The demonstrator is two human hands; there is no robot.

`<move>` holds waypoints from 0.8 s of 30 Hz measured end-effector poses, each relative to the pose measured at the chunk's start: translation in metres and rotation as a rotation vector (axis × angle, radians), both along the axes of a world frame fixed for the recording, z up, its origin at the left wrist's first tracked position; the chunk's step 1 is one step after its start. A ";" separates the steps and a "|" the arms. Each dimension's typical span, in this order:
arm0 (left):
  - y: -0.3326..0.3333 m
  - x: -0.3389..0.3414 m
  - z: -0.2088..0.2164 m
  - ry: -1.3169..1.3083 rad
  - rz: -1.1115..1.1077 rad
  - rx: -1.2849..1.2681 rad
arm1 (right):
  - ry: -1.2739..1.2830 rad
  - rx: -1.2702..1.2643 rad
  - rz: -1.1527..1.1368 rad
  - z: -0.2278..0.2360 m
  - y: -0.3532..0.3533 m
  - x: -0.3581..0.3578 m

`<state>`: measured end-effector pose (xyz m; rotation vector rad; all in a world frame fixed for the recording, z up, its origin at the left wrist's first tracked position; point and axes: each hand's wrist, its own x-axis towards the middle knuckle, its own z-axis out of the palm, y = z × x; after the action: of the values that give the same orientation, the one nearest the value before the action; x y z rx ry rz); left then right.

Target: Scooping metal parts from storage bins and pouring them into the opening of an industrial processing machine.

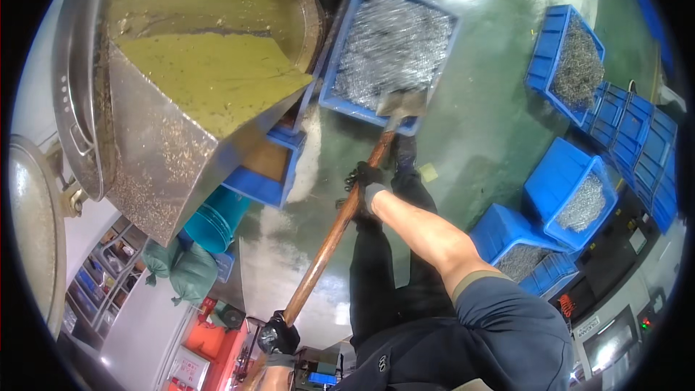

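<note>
A shovel with a long wooden handle [318, 264] slants across the view. Black-gloved fingers of my left hand [279, 334] wrap round the handle near its lower end in the picture. Further up the shaft, my right hand [364, 176], also gloved in black, grips it with the arm stretched out. The metal blade [403, 103] is at the near edge of a blue crate [338, 105], over a heap of small shiny metal pieces [391, 47]. Motion blurs the heap, so the single pieces cannot be made out. How deep the blade sits in them is unclear.
At left stands a big metal hopper [156, 166] with a yellow-green lining. Beneath it are a blue bin [260, 185] and a teal bucket [217, 221]; green sacks [194, 273] lie nearby. Several blue crates of metal pieces, including a tilted one [554, 181], line the right side.
</note>
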<state>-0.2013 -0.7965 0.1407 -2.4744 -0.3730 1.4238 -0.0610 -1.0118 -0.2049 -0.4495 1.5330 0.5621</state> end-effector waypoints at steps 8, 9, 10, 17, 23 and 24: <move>-0.009 -0.020 -0.028 -0.187 -0.118 -0.046 | -0.223 0.020 -0.091 -0.052 -0.011 -0.011; -0.003 -0.027 -0.034 -0.194 -0.116 -0.043 | -0.229 0.023 -0.089 -0.054 -0.005 -0.010; 0.004 -0.045 -0.027 -0.204 -0.093 -0.028 | -0.209 0.055 -0.091 -0.042 0.003 -0.019; -0.023 -0.034 -0.055 -0.259 -0.057 -0.009 | -0.250 0.284 -0.157 -0.059 -0.013 -0.004; -0.026 -0.072 -0.068 0.073 0.364 -0.168 | -0.348 0.081 -0.008 -0.099 -0.019 -0.031; -0.030 -0.081 -0.077 0.036 0.358 -0.213 | -0.168 0.049 0.051 -0.116 -0.030 -0.025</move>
<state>-0.2819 -0.8269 0.0641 -2.6424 -0.7225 1.7216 -0.0864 -1.0421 -0.3209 -0.4875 1.3477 0.5852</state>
